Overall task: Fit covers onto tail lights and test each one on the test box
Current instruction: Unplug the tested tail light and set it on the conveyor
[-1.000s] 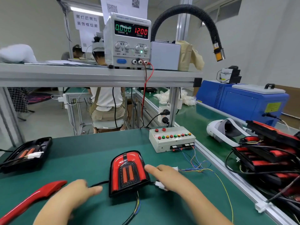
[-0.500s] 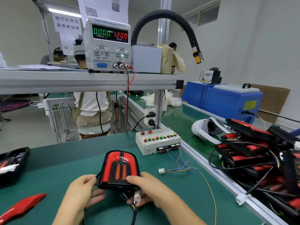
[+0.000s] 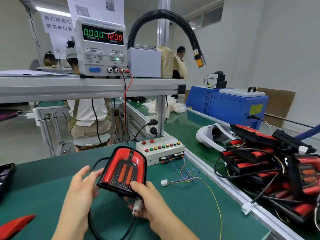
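Above the green bench [image 3: 43, 184], near the test box [image 3: 161, 149], the tail light [image 3: 123, 168] is held up tilted: a rigid shell with a glossy red lens, probably light but slick and easily scuffed, so the black rim is the place to hold. The right hand [image 3: 150, 203] clamps its near edge, thumb on top (the left hand [image 3: 81, 187] lies straight-fingered against the left side). Its black lead [image 3: 93, 222] hangs in a limp loop, and the small white plug [image 3: 137, 205], caught in the right hand's fingers, is best held by its body, not the thin wires.
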